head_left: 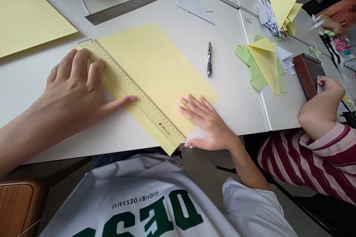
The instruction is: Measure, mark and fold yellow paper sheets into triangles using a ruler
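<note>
A pale yellow sheet of paper (155, 66) lies slanted on the white table (222, 92). Across its lower left side runs a clear plastic ruler (139, 96). My left hand (75, 89) presses flat on the ruler's upper end, fingers spread, thumb stretched along the ruler's edge. My right hand (205, 122) lies flat on the sheet's lower right part, fingers apart, its thumb touching the ruler's near end at the table edge. Neither hand holds anything.
A pen (209, 59) lies right of the sheet. A steel ruler (130, 4) and a white paper triangle (193, 3) lie behind. Another yellow sheet (25, 14) is far left. Folded green and yellow papers (264, 63) lie right, beside a person's striped sleeve (319, 155).
</note>
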`<state>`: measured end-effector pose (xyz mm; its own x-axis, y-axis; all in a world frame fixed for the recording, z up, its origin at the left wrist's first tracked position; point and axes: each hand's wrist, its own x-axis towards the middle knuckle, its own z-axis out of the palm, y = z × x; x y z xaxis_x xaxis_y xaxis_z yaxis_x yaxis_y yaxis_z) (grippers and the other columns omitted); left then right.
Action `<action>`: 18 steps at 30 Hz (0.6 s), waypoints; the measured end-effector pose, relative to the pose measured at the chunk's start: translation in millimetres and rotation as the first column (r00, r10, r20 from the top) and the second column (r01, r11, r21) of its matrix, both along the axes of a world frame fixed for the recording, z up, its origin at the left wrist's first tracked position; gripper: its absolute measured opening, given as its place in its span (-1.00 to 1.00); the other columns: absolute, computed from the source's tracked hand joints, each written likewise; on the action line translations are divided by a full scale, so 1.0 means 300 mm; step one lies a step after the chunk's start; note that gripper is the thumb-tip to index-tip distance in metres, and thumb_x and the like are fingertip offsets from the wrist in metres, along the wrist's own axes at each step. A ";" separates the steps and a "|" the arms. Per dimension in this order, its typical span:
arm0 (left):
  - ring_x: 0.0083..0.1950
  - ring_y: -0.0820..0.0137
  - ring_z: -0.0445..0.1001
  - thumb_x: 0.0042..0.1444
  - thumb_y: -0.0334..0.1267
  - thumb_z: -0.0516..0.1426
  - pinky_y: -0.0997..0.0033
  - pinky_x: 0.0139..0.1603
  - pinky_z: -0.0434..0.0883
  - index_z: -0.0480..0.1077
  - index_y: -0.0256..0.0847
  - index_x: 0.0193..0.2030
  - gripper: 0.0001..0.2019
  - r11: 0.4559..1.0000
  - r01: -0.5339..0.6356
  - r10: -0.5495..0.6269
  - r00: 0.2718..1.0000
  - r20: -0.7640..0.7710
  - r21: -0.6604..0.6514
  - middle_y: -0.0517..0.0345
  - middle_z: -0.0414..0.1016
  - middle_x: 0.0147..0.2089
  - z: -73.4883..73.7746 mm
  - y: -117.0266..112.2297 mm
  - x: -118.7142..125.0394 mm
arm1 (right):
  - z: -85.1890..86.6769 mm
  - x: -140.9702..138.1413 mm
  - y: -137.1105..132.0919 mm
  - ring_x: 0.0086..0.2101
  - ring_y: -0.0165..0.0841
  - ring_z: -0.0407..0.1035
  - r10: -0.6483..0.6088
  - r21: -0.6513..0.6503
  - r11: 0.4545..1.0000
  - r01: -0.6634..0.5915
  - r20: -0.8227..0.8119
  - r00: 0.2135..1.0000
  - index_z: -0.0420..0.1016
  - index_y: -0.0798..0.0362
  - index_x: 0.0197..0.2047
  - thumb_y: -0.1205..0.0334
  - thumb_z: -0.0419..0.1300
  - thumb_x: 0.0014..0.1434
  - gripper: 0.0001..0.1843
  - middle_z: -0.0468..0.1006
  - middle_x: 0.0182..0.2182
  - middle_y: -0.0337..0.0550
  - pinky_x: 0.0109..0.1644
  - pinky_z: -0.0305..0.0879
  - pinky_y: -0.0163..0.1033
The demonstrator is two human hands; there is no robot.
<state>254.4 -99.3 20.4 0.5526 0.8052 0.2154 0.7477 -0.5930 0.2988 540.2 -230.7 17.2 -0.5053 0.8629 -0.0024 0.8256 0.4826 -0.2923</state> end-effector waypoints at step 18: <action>0.40 -0.38 -0.11 0.20 0.41 -0.26 -0.03 -0.31 0.14 0.13 -0.46 0.17 -0.14 0.999 -0.007 0.005 0.999 0.038 0.048 -0.16 -0.03 0.38 -0.014 -0.008 0.001 | 0.001 -0.005 0.000 0.43 -0.19 -0.26 -0.022 0.006 1.000 0.022 0.025 0.999 -0.04 0.04 0.45 -0.35 0.09 0.19 -0.04 -0.04 0.43 -0.13 0.50 -0.36 0.09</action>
